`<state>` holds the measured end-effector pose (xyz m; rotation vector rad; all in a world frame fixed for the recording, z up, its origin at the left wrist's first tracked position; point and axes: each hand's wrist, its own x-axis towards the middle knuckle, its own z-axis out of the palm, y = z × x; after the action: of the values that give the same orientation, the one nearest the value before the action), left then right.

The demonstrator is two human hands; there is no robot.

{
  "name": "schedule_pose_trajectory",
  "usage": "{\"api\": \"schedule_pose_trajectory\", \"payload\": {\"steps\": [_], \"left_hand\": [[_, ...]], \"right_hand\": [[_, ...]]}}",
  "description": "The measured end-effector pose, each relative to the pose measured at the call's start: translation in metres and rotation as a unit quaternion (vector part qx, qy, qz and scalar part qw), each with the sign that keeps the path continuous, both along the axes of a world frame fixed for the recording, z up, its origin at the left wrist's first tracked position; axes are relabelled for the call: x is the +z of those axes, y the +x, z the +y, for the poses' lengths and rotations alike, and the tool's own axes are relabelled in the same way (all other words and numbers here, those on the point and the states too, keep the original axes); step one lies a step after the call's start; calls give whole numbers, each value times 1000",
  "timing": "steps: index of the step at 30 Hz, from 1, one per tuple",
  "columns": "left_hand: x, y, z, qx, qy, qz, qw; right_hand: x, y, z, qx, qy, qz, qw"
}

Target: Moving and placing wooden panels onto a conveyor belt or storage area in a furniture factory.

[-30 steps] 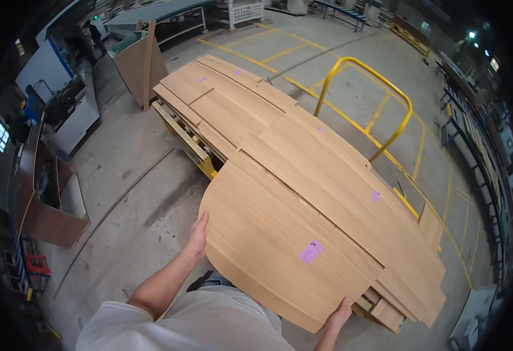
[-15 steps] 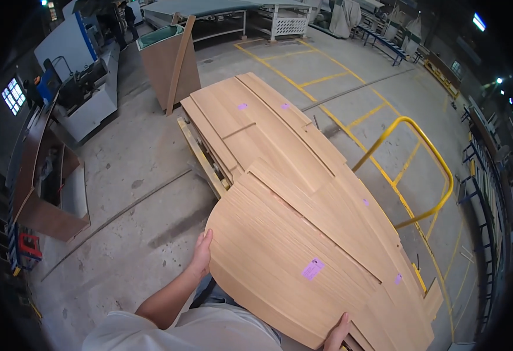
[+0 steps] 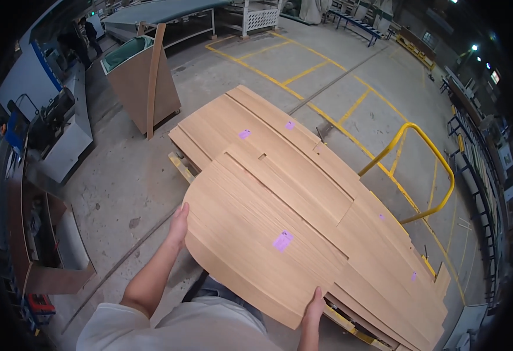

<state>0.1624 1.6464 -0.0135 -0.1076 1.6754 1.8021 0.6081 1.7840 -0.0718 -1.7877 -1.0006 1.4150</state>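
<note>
Head view: your left hand (image 3: 178, 225) at 9 o'clock and right hand (image 3: 313, 306) at 5 o'clock lie flat, gripping opposite edges of the curved wooden panel (image 3: 256, 240) atop the panel stack (image 3: 303, 169), centre frame.

I see a light tan wood-grain panel (image 3: 256, 245) w/ a purple sticker (image 3: 282, 240). Stack (image 3: 303, 169) underneath is the same tan, more purple tags. Yellow rail (image 3: 438, 158), yellow floor lines (image 3: 280, 79) on grey concrete. My shirt (image 3: 186, 324) is white.
</note>
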Motion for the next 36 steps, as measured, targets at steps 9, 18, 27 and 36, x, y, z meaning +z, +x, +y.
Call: {"api": "schedule_pose_trajectory", "payload": {"steps": [9,18,27,36], "left_hand": [[-49,-170,30,-56,-19,-3,998],[-142,-426,160,-118,-158,111,974],[-153,-552,254,-186,-256,126,940],[-108,-546,284,-266,-373,243,855]], "right_hand": [[18,-162,0,-21,7,-34,999],[-46,-383,121,-16,-3,-111,994],[-77,-505,241,26,-92,-192,977],[-40,-493,247,128,-114,-371,913]]}}
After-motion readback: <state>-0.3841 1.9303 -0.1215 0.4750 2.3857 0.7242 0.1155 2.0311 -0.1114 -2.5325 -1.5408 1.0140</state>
